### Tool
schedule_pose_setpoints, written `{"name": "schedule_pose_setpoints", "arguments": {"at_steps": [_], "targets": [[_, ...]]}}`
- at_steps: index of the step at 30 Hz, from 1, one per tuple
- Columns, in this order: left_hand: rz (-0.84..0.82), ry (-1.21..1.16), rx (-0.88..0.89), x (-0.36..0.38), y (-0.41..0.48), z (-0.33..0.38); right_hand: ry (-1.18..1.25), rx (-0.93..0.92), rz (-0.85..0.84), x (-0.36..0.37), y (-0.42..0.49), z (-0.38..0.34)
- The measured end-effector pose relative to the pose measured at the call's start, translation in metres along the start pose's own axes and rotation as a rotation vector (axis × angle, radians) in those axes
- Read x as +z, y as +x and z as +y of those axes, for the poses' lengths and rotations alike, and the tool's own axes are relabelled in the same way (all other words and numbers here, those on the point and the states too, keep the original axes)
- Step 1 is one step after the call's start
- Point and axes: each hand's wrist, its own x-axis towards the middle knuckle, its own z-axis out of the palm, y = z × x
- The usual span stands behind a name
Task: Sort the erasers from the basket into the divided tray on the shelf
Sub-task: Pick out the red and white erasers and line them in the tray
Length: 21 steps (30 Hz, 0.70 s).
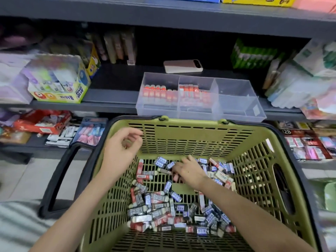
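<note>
Left hand (123, 144): raised over the left rim of the basket; my fingers are loosely bent and somewhat blurred; I see nothing between them.
Right hand (189, 171): low inside the basket, palm down; my fingers reach to the left and lie on the pile; I cannot tell whether they already grip a piece.
Erasers (156, 199): small rectangular blocks in printed paper sleeves, some red and white, some blue, some dark; they lie loose and crossed on the bottom of the basket, in one heap near me and one under my right hand.
Basket (181, 140): olive green hard plastic with slotted walls and a grid bottom; the rim is black, and a black handle (60, 179) hangs down on the left side.
Divided tray (236, 88): clear, slightly frosted plastic, a long box with three compartments; it stands at the front edge of the shelf (109, 95), just behind the basket.
Sorted pieces (158, 93): red and white sleeves in tidy rows in the left and the middle compartment.
Shelf: dark grey, smooth; a flat white device (182, 66) with rounded corners lies behind the tray; a yellow carton of glue (60, 95) stands to the left.
</note>
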Motion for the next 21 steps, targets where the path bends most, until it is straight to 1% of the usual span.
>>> {"name": "schedule_pose_setpoints", "arguments": {"at_steps": [4,7,9,10,12,14,15,16,18,19,20,21], "targets": [[-0.132,-0.094,-0.221,0.006,-0.003,-0.005,0.126,0.151,0.052,0.005,-0.001,0.0],[-0.255,-0.077,-0.316,0.014,-0.003,-0.006,0.181,0.246,0.054,0.0,-0.001,-0.01],[-0.306,-0.092,-0.367,0.018,-0.003,-0.006,0.282,0.339,0.108,-0.008,-0.001,-0.02],[-0.319,-0.101,-0.397,0.019,-0.003,-0.007,0.384,0.382,0.164,-0.015,-0.001,-0.025],[-0.362,-0.089,-0.443,0.021,-0.003,-0.008,0.677,0.411,0.3,-0.033,0.001,-0.037],[-0.452,-0.102,-0.475,0.022,-0.005,-0.008,0.979,0.362,0.419,-0.055,0.004,-0.052],[-0.484,-0.148,-0.477,0.021,-0.006,-0.007,1.094,0.323,0.467,-0.065,0.007,-0.059],[-0.483,-0.207,-0.469,0.02,-0.008,-0.006,1.196,0.286,0.507,-0.073,0.009,-0.064],[-0.375,-0.268,-0.461,0.016,-0.008,-0.003,1.341,0.25,0.539,-0.08,0.014,-0.069],[-0.288,-0.257,-0.457,0.014,-0.006,-0.003,1.347,0.251,0.527,-0.079,0.015,-0.07],[-0.195,-0.242,-0.454,0.01,-0.004,-0.003,1.302,0.257,0.487,-0.074,0.018,-0.07],[-0.107,-0.256,-0.458,0.006,-0.001,-0.004,1.215,0.26,0.402,-0.066,0.021,-0.07]]}}
